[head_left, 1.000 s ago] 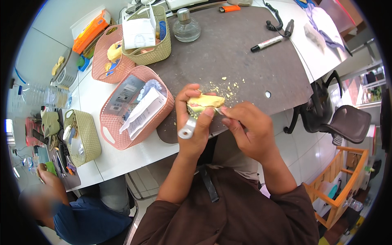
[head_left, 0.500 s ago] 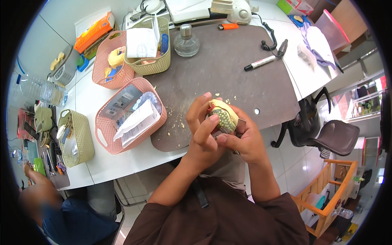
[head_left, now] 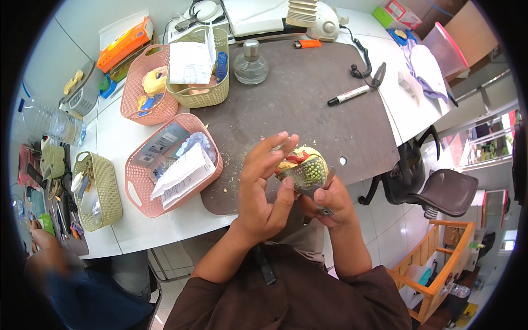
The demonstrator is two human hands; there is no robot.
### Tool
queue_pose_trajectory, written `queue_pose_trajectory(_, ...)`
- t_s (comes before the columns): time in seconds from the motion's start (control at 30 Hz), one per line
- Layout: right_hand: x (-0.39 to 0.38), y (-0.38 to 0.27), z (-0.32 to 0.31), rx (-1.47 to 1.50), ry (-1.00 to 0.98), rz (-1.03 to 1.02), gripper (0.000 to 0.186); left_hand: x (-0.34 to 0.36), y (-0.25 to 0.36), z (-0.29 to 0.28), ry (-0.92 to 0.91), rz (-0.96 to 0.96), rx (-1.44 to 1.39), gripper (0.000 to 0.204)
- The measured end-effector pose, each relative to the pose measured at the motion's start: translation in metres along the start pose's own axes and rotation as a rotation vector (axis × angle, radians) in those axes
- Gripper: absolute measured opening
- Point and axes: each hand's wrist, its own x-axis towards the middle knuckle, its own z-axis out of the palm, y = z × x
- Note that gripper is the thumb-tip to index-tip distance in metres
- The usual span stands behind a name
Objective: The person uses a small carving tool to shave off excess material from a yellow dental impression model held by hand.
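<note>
A yellow lump with red wax on a holey metal tray is held up over the dark mat. The right hand grips the tray's handle from below. The left hand is half open, fingers touching the lump, maybe pressing. A pink basket sits nearby.

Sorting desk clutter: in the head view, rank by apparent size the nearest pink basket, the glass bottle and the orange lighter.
1. Pink basket
2. Glass bottle
3. Orange lighter
The gaps look plain, though the basket lies nearer the camera.
</note>
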Motion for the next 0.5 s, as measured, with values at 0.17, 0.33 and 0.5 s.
queue_pose_trajectory(0.17,0.003,-0.001,0.000,0.013,-0.051,0.011,0.073,0.001,-0.005,-0.011,0.011,-0.092,0.132,0.030)
queue_pose_trajectory(0.33,0.004,-0.004,0.018,-0.084,0.041,-0.149,0.068,-0.002,-0.009,-0.011,0.088,-0.116,0.102,0.042)
queue_pose_trajectory(0.5,0.008,-0.001,0.010,-1.174,0.228,-1.063,0.058,-0.009,-0.001,-0.024,-0.203,-0.377,-0.612,0.078)
